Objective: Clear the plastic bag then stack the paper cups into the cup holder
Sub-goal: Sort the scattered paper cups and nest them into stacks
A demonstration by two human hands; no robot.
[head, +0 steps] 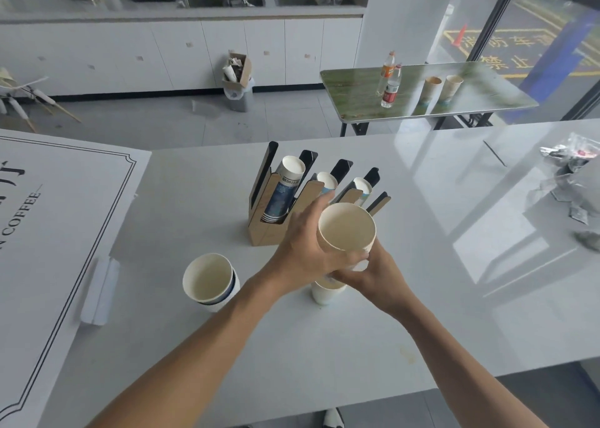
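Three slots of the cup holder (269, 229) already show paper cups standing in them: a tall stack in the left slot (285, 187), and shorter stacks in the middle (327, 181) and right (363, 185) slots. Loading is therefore judged well under way but not finished. Both hands are engaged on a held stack of cups (346, 228), raised just in front of the holder with its open mouth toward the camera. The left hand (305, 242) wraps the stack's side with fingers curled around it; the right hand (373, 275) grips the lower end from beneath. Which slot this stack is bound for cannot be told. Outstanding stock on the white counter (357, 346): one short stack of cups (211, 281) standing to the left of the forearms, and another small cup group (324, 293) directly below the held stack, partly hidden by the right hand. Crumpled clear plastic (571, 161) lies well apart at the counter's far right edge; it appears to be the cleared bag, though blur prevents confirmation. Judgement: bag step likely complete, stacking roughly past midway, at least three cup groups left to seat.
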